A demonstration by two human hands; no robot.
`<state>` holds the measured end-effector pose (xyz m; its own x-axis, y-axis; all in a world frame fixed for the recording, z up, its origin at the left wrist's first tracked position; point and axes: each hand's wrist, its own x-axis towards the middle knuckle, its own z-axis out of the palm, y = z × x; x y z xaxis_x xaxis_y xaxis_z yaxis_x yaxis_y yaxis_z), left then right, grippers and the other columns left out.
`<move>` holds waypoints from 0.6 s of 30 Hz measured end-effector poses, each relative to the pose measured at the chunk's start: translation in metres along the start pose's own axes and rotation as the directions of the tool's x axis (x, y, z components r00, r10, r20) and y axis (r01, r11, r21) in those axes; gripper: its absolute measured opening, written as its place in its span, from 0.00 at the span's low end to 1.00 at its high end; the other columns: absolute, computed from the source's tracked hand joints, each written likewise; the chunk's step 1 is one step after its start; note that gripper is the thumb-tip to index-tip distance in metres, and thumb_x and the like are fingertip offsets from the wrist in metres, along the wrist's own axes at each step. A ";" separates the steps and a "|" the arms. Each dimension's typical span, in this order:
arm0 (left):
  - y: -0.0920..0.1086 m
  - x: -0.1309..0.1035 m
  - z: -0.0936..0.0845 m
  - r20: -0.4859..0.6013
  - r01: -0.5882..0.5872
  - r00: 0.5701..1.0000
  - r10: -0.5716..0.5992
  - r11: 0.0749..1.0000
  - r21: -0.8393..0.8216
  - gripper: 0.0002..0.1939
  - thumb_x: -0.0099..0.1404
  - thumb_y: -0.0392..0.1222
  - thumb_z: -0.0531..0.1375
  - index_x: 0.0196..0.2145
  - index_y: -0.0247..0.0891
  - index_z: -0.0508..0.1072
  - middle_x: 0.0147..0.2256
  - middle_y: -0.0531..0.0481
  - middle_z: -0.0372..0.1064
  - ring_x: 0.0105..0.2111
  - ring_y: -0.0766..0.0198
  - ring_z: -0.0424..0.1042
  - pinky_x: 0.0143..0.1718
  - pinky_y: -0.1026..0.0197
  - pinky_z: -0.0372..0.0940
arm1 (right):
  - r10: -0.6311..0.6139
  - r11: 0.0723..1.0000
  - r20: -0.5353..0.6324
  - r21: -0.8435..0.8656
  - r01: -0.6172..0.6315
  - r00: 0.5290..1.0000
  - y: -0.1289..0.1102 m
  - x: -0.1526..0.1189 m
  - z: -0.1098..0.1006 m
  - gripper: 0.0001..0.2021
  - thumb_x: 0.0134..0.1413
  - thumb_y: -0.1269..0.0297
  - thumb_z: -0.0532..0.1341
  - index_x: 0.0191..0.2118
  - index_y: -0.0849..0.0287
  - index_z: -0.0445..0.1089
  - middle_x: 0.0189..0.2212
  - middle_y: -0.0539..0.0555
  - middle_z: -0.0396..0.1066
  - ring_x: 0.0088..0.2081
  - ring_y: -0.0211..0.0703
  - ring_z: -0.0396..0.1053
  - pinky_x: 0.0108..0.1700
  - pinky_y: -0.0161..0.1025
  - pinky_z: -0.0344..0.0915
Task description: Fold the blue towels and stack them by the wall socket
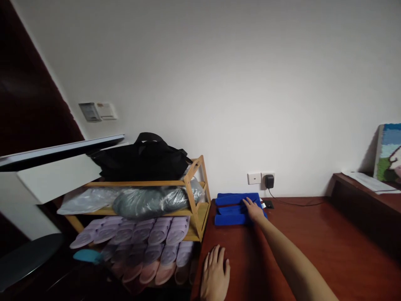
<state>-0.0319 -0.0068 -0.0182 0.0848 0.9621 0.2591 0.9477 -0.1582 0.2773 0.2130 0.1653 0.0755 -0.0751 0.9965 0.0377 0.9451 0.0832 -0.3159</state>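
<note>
A blue folded cloth item (233, 219) lies on the reddish-brown tabletop (313, 242), close to the wall. My right hand (254, 210) rests on its right part, fingers apart and pointing up and left; a small white tag shows beside the fingers. Nearer to me, my left hand (215, 274) lies flat on the table by its left edge, fingers spread, with nothing in it. The two hands are apart.
A wooden rack (192, 196) left of the table bears a black bag (144, 159), plastic-wrapped items and several slippers (159, 230). A black plug (269, 181) with a cable is in the wall socket. At right, a raised shelf (341, 184) holds papers and a picture (388, 152).
</note>
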 end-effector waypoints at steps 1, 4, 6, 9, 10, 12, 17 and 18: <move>0.000 0.000 0.000 0.000 0.004 1.000 -0.004 1.000 0.000 0.26 0.73 0.47 0.49 0.65 0.45 0.69 0.69 0.47 0.62 0.68 0.50 0.61 0.70 0.43 0.54 | 0.013 1.000 0.020 -0.013 -0.013 1.000 -0.001 0.001 0.005 0.33 0.62 0.78 0.49 0.70 0.51 0.61 0.67 0.60 0.63 0.62 0.53 0.65 0.57 0.43 0.65; 0.002 -0.001 -0.002 -0.005 0.010 1.000 -0.010 1.000 -0.001 0.26 0.73 0.47 0.49 0.66 0.45 0.69 0.69 0.48 0.63 0.68 0.50 0.61 0.70 0.42 0.54 | 0.038 0.999 0.048 -0.040 -0.036 0.998 -0.006 -0.006 0.017 0.26 0.67 0.74 0.48 0.65 0.53 0.66 0.63 0.63 0.66 0.62 0.53 0.64 0.56 0.43 0.66; 0.004 0.000 -0.005 -0.001 0.008 1.000 -0.008 1.000 0.012 0.26 0.74 0.46 0.49 0.66 0.44 0.69 0.69 0.47 0.63 0.68 0.49 0.61 0.70 0.43 0.54 | 0.047 0.998 0.065 -0.044 -0.044 0.997 -0.011 -0.018 0.021 0.23 0.67 0.72 0.49 0.62 0.54 0.68 0.62 0.65 0.65 0.62 0.54 0.65 0.55 0.43 0.67; 0.006 0.001 -0.009 -0.002 0.002 1.000 -0.002 0.999 0.040 0.26 0.74 0.45 0.49 0.65 0.41 0.70 0.68 0.45 0.64 0.67 0.49 0.62 0.69 0.43 0.55 | 0.055 0.998 0.123 -0.025 -0.052 0.991 -0.020 -0.044 0.020 0.20 0.64 0.71 0.54 0.59 0.57 0.70 0.60 0.67 0.68 0.56 0.54 0.73 0.54 0.45 0.69; 0.007 0.001 -0.010 -0.006 0.001 1.000 0.000 0.999 0.046 0.26 0.74 0.45 0.49 0.65 0.41 0.70 0.68 0.44 0.64 0.67 0.49 0.63 0.69 0.43 0.55 | 0.053 0.999 0.146 -0.013 -0.052 0.988 -0.022 -0.056 0.019 0.20 0.62 0.69 0.57 0.59 0.58 0.70 0.59 0.67 0.69 0.55 0.55 0.74 0.55 0.46 0.69; 0.007 0.002 -0.011 -0.015 -0.006 1.000 0.007 0.999 0.051 0.26 0.74 0.46 0.49 0.65 0.41 0.70 0.67 0.43 0.65 0.66 0.49 0.63 0.69 0.43 0.56 | 0.038 0.999 0.185 0.023 -0.042 0.982 -0.025 -0.084 0.015 0.21 0.58 0.66 0.62 0.58 0.58 0.70 0.56 0.66 0.72 0.54 0.57 0.75 0.55 0.47 0.69; 0.009 0.005 -0.012 -0.028 -0.048 0.998 0.048 0.998 0.030 0.25 0.74 0.45 0.48 0.63 0.38 0.71 0.66 0.40 0.66 0.66 0.50 0.63 0.69 0.43 0.55 | -0.012 0.986 0.309 0.163 -0.040 0.951 -0.008 -0.171 0.006 0.12 0.61 0.66 0.57 0.46 0.54 0.75 0.34 0.54 0.80 0.36 0.48 0.81 0.40 0.39 0.74; 0.010 0.006 -0.015 -0.035 -0.051 0.998 0.051 0.999 0.018 0.25 0.74 0.45 0.48 0.62 0.37 0.72 0.66 0.40 0.66 0.66 0.49 0.63 0.69 0.43 0.55 | -0.019 0.979 0.339 0.198 -0.052 0.940 0.001 -0.188 0.005 0.12 0.60 0.66 0.57 0.47 0.53 0.75 0.31 0.51 0.79 0.30 0.45 0.80 0.35 0.37 0.73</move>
<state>-0.0267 -0.0059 -0.0004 0.1223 0.9443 0.3054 0.9477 -0.2026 0.2468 0.2267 -0.0217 0.0636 -0.1961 0.9397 -0.2804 0.8662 0.0319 -0.4987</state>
